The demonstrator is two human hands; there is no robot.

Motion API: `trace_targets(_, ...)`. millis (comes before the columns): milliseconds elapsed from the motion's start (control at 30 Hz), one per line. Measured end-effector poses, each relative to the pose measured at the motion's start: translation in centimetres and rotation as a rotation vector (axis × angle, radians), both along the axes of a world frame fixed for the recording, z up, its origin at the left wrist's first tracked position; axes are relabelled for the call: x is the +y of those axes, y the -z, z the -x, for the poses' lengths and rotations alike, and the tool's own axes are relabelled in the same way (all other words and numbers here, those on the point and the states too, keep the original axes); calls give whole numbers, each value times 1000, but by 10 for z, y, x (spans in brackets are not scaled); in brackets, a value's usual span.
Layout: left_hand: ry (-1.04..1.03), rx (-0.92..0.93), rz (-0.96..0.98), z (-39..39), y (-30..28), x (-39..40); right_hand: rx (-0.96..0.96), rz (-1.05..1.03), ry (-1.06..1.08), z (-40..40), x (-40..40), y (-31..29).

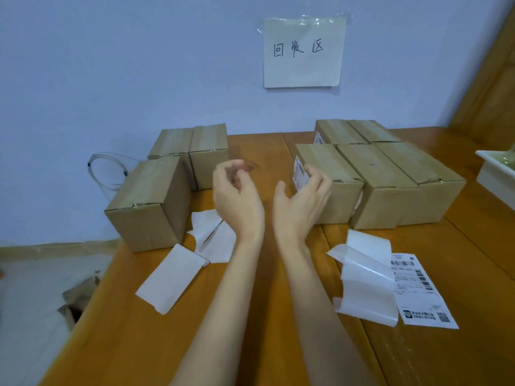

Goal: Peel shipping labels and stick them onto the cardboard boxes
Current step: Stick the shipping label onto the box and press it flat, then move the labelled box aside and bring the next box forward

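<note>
Three boxes (150, 201) are sitting at the left, with peeled backings (172, 277) lying before them. Your left hand (237, 196) is hovering, fingers loosely curled, holding nothing. Your right hand (303, 201) is curling against a labelled box (337, 174), empty. An unpeeled label (423, 291) is lying at the right.

Two bare forearms enter from the bottom edge, uncovered along their whole visible length; no sleeve, cuff or glove shows on either. The bare left hand (237, 190) and the bare right hand (301, 201) carry no ring, watch, bracelet or strap on fingers or wrists. Forearms slender, narrowing toward the wrists. Fingertips are blurred, so nails cannot be made out. Nothing else of the person appears in the head view.
</note>
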State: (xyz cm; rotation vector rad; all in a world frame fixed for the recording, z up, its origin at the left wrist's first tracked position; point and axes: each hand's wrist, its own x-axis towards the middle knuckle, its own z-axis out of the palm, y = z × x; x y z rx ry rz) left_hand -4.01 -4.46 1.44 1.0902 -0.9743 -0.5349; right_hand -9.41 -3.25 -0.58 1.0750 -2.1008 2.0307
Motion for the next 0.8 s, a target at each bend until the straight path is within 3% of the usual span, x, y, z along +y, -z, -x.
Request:
trace_targets(100, -414, -124, 180, -59, -13, 0, -94, -140, -348, -32, -13, -8)
trace_targets(233, -654, -57, -24, -128, -2, -12, -191, -338, -753, -82, -21, -7)
trace_targets(300, -605, -32, -178, -151, 13, -19, -214, -422, -850, -105, -21, -2)
trace_targets(433, -311, 47, -420, -167, 36, -25, -235, -493, -954, -135, -16, 5)
trace_targets(600, -271, 23, -272, -150, 40, -11, -250, -461, -882, -132, -8, 3)
trace_targets(800, -233, -82, -73, -128, 39, 8, -475, -364, -882, -105, 5, 5)
